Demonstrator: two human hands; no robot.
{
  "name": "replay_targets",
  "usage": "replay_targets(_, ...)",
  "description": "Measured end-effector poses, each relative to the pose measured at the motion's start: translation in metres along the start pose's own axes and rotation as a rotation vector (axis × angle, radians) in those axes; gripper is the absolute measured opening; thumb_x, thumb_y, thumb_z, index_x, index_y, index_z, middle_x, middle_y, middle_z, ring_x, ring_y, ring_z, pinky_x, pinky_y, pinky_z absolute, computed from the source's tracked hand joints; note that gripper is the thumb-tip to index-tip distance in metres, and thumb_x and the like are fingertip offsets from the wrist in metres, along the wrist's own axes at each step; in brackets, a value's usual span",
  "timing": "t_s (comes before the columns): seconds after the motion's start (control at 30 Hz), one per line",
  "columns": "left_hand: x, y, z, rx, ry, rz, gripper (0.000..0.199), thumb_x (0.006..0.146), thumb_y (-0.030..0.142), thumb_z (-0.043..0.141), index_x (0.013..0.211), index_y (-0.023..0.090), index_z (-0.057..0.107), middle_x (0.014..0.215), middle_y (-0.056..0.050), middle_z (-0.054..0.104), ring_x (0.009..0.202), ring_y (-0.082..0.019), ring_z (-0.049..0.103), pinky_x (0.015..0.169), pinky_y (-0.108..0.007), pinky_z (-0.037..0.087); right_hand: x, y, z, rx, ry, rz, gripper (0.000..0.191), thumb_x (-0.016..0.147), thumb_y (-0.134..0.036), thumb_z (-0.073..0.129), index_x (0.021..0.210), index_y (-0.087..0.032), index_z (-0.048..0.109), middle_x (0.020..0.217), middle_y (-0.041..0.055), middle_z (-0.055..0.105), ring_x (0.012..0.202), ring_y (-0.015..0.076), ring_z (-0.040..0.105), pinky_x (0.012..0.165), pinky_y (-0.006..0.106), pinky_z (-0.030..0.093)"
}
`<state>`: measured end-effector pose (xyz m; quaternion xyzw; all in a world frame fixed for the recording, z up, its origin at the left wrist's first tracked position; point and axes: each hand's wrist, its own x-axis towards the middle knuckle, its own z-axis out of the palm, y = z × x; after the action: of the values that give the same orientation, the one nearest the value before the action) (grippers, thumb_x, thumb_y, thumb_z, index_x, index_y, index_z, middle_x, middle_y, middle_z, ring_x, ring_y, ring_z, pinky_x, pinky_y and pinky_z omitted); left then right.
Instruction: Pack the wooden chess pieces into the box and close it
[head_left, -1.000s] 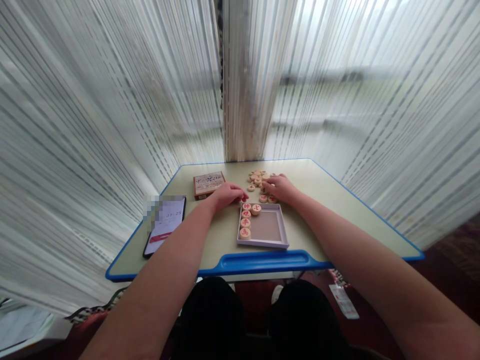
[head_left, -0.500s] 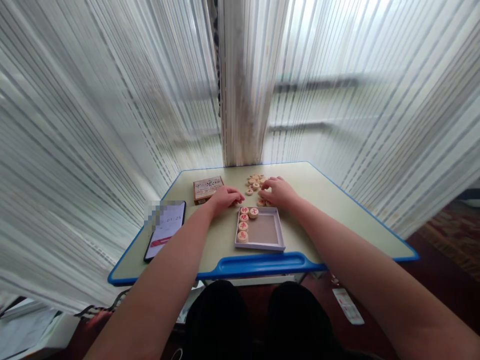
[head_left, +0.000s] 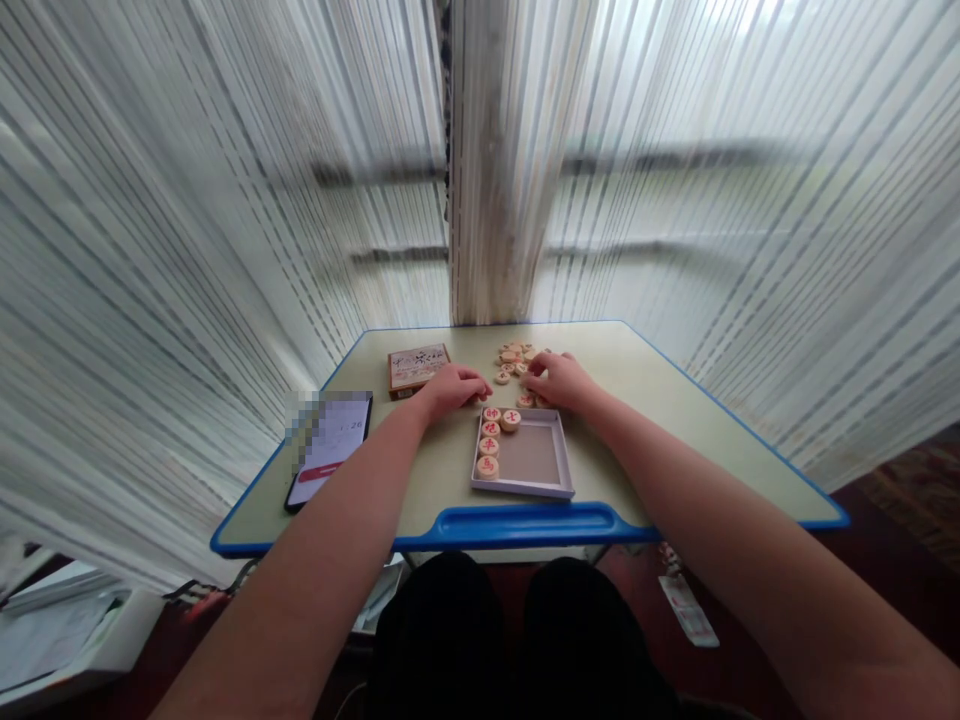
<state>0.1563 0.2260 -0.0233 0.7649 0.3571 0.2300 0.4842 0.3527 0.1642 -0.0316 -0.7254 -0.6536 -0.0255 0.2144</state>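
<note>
Still just five pieces (head_left: 488, 447) in the tray (head_left: 534, 455), from eight to eleven o'clock: no gain this past second. At one, right hand (head_left: 561, 379) half-curled over loose pieces (head_left: 511, 356); toward eleven, left hand (head_left: 455, 388) loosely bent. Cannot tell whether gripping anything.

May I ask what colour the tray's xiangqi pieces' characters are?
Their characters are red, best seen in the head view.

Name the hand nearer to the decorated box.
Left. The left hand is just right of the decorated box, contact unclear; the right hand is farther right, by the loose round pieces.
</note>
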Motion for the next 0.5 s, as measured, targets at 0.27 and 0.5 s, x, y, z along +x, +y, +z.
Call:
replay_targets(0.27,0.0021,-0.0022,-0.0004,0.019,-0.021,0.006,0.017,0.063,0.019,0.053,0.066,0.011,0.067,0.062,-0.004,0.064,0.055,-0.008,0.051,0.052,-0.019,0.039,-0.0018,-0.0026,-0.0012,0.237,0.018,0.007,0.012,0.069,-0.021,0.057,0.078,-0.020,0.064,0.082,0.0013,0.066,0.076,0.0145,0.056,0.069,0.025,0.042)
replay_targets(0.5,0.0049,-0.0069,-0.0002,0.032,-0.016,0.017,0.018,0.064,0.020,0.053,0.068,0.011,0.068,0.062,-0.004,0.064,0.055,-0.009,0.051,0.053,-0.020,0.039,-0.0030,-0.0037,-0.0096,0.229,-0.027,-0.054,0.022,0.067,-0.014,0.050,0.073,-0.021,0.070,0.078,-0.0002,0.068,0.080,0.0158,0.056,0.079,0.028,0.041)
